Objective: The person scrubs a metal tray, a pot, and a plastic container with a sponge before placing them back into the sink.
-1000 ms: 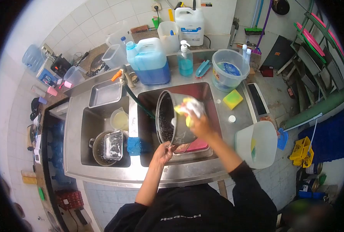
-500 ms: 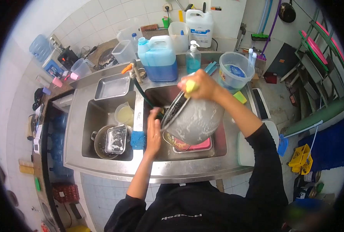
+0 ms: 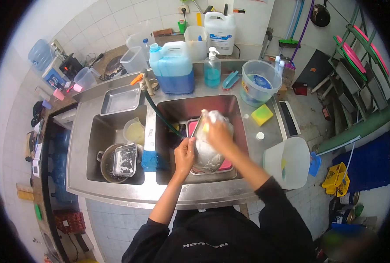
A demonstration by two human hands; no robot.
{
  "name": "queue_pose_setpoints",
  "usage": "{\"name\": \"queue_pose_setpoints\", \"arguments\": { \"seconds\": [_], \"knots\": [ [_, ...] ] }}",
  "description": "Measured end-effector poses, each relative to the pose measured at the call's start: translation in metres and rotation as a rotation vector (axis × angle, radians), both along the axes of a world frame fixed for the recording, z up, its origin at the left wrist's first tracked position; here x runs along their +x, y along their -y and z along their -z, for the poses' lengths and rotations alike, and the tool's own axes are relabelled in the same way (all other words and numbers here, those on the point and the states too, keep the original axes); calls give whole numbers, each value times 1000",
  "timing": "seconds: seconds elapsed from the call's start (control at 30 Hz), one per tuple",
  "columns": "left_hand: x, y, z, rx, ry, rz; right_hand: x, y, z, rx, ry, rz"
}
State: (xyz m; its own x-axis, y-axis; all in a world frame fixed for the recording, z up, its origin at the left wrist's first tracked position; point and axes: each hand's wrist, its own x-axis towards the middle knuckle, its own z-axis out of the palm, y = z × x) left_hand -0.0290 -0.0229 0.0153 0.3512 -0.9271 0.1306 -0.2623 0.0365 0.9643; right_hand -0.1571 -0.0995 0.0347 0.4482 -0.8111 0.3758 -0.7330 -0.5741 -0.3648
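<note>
A grey metal pot [image 3: 206,158] streaked with suds is tipped on its side in the right sink basin [image 3: 167,105]. My left hand [image 3: 185,155] is closed on its rim, thumb up. Against the pot's soapy outer wall presses my right hand [image 3: 220,136], smeared by motion, with a bit of yellow sponge [image 3: 206,127] showing at its fingers. Beneath the pot lies a pink tray-like item [image 3: 226,165], mostly covered. A dark green hose [image 3: 160,115] runs from the tap into this basin, its end hidden near my left hand.
In the left basin are a pot [image 3: 109,172] with a soapy metal container [image 3: 125,160] and a plastic jug [image 3: 134,131]. A blue cloth [image 3: 153,161] hangs over the divider. Behind stand a blue-liquid jug [image 3: 172,72] and soap bottle [image 3: 212,70]; a yellow-green sponge [image 3: 262,115] lies right.
The pot has come down and turned in the basin. My left hand, stretched flat before, now grips the rim. My right hand has moved down along the pot with the sponge.
</note>
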Motion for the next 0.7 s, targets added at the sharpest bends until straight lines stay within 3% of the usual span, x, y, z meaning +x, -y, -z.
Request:
{"name": "queue_pose_setpoints", "arguments": {
  "seconds": [0.03, 0.13, 0.23, 0.27, 0.3, 0.33, 0.37, 0.47, 0.5, 0.57, 0.67, 0.7],
  "knots": [
    [-2, 1, 3, 30, -5, 10, 4, -17, 21, -110, -91, -28],
    [-4, 10, 6, -17, -277, 7, 5, -54, 21, -363, 38, -214],
    [-4, 6, 1, -8, -139, 8, -19, -26, 10, -117, 139, -126],
    [-4, 4, 1, 12, -56, 15, -25, 0, 38, 158, 113, 113],
    [-7, 4, 1, 24, -64, 7, -31, 17, 19, 237, 263, 130],
    [-10, 5, 0, 34, -69, 3, -27, 9, 3, 223, 198, 123],
    [-12, 8, -1, 36, -74, 1, -19, 5, -8, 200, 134, 117],
    [-15, 17, -8, -59, -352, -27, 5, -42, 15, -313, 103, -103],
    [-15, 18, -15, -80, -455, -40, 7, -59, 11, -246, 265, -210],
    [-10, 17, -20, -20, -420, -66, -2, -63, 9, -283, 290, -317],
    [-9, 16, -14, -53, -271, -68, -13, -30, 4, -291, 214, -147],
    [-12, 14, -15, -80, -265, -70, -10, -23, -10, -162, 215, 72]
  ]
}}
